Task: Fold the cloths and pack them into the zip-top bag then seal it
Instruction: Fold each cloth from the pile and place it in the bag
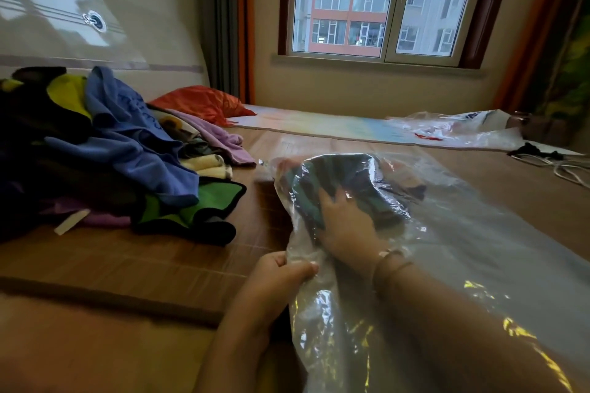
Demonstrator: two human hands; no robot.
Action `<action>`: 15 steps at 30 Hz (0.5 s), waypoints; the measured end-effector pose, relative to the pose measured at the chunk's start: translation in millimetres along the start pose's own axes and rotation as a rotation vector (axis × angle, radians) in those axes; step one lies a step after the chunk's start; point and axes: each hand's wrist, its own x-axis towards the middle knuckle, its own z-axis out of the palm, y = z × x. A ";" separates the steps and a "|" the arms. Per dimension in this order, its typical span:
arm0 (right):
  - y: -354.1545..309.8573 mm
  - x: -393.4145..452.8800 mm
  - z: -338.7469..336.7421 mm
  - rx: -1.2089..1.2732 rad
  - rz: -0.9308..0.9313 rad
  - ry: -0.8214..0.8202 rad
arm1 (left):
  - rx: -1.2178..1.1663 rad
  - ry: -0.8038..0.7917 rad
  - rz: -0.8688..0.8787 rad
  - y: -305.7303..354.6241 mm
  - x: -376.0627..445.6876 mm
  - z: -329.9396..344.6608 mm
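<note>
Head cam shows the big clear zip-top bag [463, 233] lying across the brown mat [127, 265], mouth end toward the person. Inside it there's a bundle of dark teal and navy cloth [348, 182], pushed up toward the far end of the bag. The right hand [346, 226] is reaching in through the opening, forearm inside the plastic, fingers spread flat on the cloth, so it's pressing rather than gripping anything. There's a bracelet on that wrist. The left hand [284, 274] sits just outside, fingers and thumb curled tight round the bag's edge, pinching the plastic at the mouth.

Off to the left on the mat is a heap of unfolded cloths [105, 150]: blue, purple, green with black trim, yellow, some dark ones. Behind the heap lies an orange pillow [204, 102]. Far right there's another crumpled plastic bag [456, 131] and some white cable [568, 169]. A window [383, 0] at the back looks out on apartment blocks.
</note>
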 end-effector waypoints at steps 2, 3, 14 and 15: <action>-12.4 13.5 1.8 -0.041 0.032 0.114 | -0.006 -0.014 0.005 0.2 0.3 -2.2; -16.8 22.1 3.9 -0.047 0.047 0.157 | -0.009 -0.024 0.003 0.6 0.4 -3.5; -18.3 51.9 32.6 0.113 -0.497 -0.162 | -0.153 0.091 -0.021 -3.2 2.6 -14.6; -15.4 47.2 29.1 0.020 -0.516 -0.133 | -0.157 0.097 -0.019 -3.2 1.7 -12.7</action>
